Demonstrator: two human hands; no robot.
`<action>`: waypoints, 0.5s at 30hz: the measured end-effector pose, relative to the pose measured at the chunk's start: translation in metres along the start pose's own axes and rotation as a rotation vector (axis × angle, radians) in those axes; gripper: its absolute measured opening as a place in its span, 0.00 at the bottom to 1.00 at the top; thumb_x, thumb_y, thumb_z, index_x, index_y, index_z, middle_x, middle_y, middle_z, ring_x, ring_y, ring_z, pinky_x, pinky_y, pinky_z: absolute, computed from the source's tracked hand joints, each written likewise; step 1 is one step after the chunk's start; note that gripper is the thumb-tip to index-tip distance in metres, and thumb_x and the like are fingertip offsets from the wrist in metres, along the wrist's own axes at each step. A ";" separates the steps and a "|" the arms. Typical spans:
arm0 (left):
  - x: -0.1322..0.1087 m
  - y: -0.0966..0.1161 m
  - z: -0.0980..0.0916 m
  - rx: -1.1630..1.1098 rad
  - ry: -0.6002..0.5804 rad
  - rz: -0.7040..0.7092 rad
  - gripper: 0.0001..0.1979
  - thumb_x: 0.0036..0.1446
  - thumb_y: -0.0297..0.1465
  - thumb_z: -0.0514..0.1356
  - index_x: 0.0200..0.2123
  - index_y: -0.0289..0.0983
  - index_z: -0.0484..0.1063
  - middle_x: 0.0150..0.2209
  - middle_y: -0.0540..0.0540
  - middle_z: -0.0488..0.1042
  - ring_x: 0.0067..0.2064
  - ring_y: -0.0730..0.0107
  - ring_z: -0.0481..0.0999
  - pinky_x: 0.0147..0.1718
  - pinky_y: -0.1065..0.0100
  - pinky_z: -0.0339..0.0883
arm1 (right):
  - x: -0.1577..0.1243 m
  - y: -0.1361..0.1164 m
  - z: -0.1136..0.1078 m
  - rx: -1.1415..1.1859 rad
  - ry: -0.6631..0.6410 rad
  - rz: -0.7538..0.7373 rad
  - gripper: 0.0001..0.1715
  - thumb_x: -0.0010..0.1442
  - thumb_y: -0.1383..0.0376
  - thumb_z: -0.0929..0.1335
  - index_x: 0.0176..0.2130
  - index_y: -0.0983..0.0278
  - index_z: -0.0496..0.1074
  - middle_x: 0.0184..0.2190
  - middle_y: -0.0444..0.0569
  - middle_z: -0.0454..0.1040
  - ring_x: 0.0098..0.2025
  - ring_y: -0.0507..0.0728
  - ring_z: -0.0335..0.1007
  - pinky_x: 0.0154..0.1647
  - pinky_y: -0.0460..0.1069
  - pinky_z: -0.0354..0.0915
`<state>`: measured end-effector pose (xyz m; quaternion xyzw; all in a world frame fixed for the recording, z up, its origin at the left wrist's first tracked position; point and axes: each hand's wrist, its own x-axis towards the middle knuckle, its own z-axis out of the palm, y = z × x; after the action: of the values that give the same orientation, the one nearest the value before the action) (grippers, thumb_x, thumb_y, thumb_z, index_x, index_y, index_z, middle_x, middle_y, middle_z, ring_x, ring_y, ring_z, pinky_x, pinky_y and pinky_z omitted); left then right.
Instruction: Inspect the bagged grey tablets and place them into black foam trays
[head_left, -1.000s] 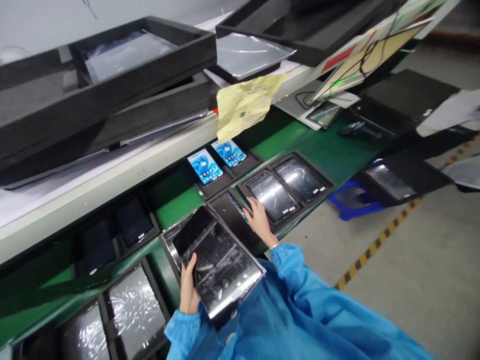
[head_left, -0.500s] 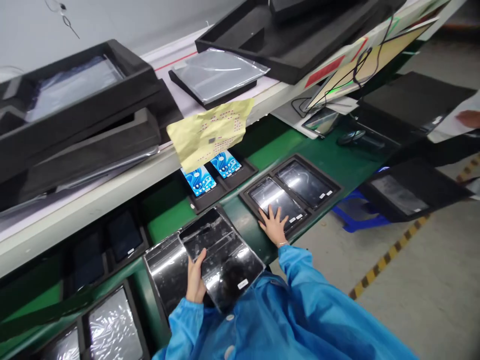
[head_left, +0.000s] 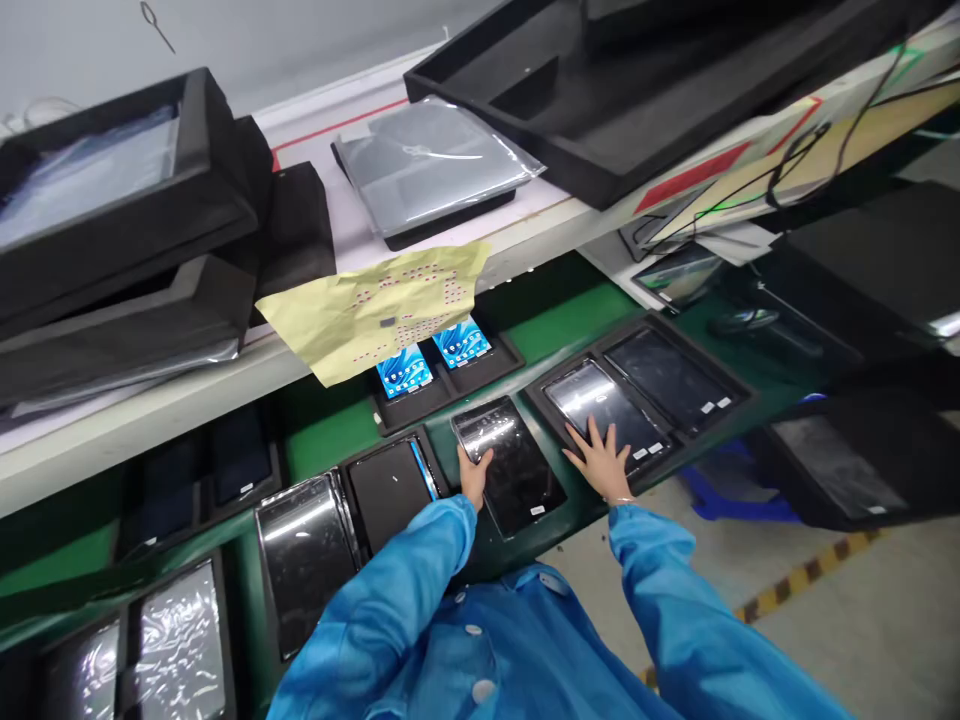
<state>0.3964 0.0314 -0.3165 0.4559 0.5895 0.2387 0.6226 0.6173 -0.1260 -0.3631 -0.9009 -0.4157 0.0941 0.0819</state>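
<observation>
My left hand (head_left: 474, 476) grips the left edge of a black tablet (head_left: 521, 468) with a small white label, low over the green bench or on it; I cannot tell which. My right hand (head_left: 602, 462) is spread, palm down, on a tablet (head_left: 596, 392) in the left compartment of a black foam tray (head_left: 536, 395). A second tablet (head_left: 664, 375) fills that tray's other compartment. Left of my left hand, another foam tray shows a bare compartment (head_left: 390, 495), with a film-covered tablet (head_left: 307, 560) over its left side.
Behind, two lit tablets (head_left: 405, 372) sit in a tray under a hanging yellow sheet (head_left: 382, 305). Foam trays (head_left: 127, 240) and a plastic-covered tray (head_left: 439, 165) stand on the shelf. More trays (head_left: 180, 640) lie lower left. A blue stool (head_left: 739, 495) is at the right.
My left hand has moved the tablet right and lowered it, uncovering the tray compartment beside it. My right hand stays spread on the tablet in the right tray. The view has shifted.
</observation>
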 end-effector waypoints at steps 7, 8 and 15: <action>0.008 0.040 -0.036 0.308 0.223 0.112 0.35 0.56 0.22 0.66 0.67 0.37 0.65 0.71 0.34 0.56 0.76 0.54 0.55 0.74 0.57 0.50 | 0.082 -0.057 -0.010 0.214 0.081 -0.066 0.32 0.73 0.57 0.66 0.70 0.65 0.63 0.76 0.64 0.50 0.77 0.74 0.46 0.72 0.74 0.54; 0.019 0.054 -0.050 0.339 0.253 0.134 0.36 0.58 0.22 0.65 0.69 0.38 0.62 0.73 0.36 0.53 0.77 0.56 0.53 0.75 0.57 0.50 | 0.108 -0.066 -0.013 0.248 0.087 -0.068 0.32 0.72 0.57 0.69 0.70 0.63 0.63 0.76 0.60 0.53 0.75 0.72 0.50 0.72 0.72 0.57; 0.133 0.125 -0.141 0.433 0.426 -0.063 0.23 0.68 0.39 0.64 0.61 0.37 0.70 0.62 0.38 0.72 0.60 0.51 0.75 0.57 0.45 0.74 | 0.260 -0.105 -0.031 0.400 0.007 0.116 0.23 0.70 0.56 0.72 0.60 0.63 0.72 0.59 0.55 0.73 0.56 0.63 0.75 0.56 0.63 0.74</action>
<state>0.3180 0.2411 -0.2634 0.4993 0.7577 0.1781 0.3805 0.7134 0.1375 -0.3356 -0.8894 -0.3358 0.1764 0.2551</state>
